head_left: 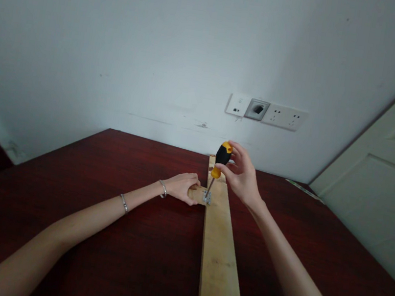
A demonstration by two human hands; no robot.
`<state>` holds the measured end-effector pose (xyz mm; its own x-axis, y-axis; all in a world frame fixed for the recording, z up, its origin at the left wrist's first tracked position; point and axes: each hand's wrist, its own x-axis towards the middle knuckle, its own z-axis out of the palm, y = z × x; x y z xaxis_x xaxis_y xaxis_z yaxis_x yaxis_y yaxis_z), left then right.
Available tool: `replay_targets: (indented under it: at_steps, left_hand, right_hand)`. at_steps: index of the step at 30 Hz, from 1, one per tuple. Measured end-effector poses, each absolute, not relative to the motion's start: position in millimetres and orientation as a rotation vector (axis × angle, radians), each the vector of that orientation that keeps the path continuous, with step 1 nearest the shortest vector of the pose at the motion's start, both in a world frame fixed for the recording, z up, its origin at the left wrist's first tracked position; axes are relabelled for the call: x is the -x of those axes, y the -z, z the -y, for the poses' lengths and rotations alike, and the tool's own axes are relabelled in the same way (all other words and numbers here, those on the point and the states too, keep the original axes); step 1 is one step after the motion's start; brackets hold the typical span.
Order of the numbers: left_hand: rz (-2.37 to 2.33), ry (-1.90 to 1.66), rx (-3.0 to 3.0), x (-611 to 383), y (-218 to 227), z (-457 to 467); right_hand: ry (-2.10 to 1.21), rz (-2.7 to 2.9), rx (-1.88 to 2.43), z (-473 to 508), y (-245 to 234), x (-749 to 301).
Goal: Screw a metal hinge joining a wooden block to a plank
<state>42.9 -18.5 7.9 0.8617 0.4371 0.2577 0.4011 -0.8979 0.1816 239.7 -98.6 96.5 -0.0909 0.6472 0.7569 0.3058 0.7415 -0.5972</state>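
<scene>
My right hand (243,174) grips a screwdriver (223,154) by its black and yellow handle. The shaft slants down, and its tip meets a small metal hinge (207,197). That hinge spans the joint between a long wooden plank (221,250) and a short wooden block (196,194). Closed around the block is my left hand (182,186), with its thumb on the near side and its fingers on the far side. The block butts against the plank's left edge. Any screw under the tip is too small to make out.
The plank lies lengthwise on a dark red table (125,236), its far end close to the white wall (152,52). Wall sockets (283,117) sit above the table's back edge. A thin strip (304,190) lies at the right, near a white panelled door (386,196).
</scene>
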Motion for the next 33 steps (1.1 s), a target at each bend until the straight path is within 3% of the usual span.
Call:
replay_targets:
  at_steps: [6,18,27,33]
  left_hand:
    - [-0.665,-0.445,-2.898,-42.3,-7.5,18.2]
    - [-0.667,-0.442,-2.879,-41.4,-6.6,17.5]
    - [-0.669,-0.446,-2.89,-41.7,-5.0,16.9]
    - [-0.674,-0.469,-2.88,-42.2,-4.7,17.5]
  right_hand:
    - [-0.219,1.751,0.806,105.8,-103.2,-238.2]
    - [-0.322,1.819,0.84,111.3,-106.7,-245.1]
    - [-0.108,1.806,0.794,103.9,-105.2,-244.3]
    - [-0.222,1.849,0.802,115.6,-112.9,-246.0]
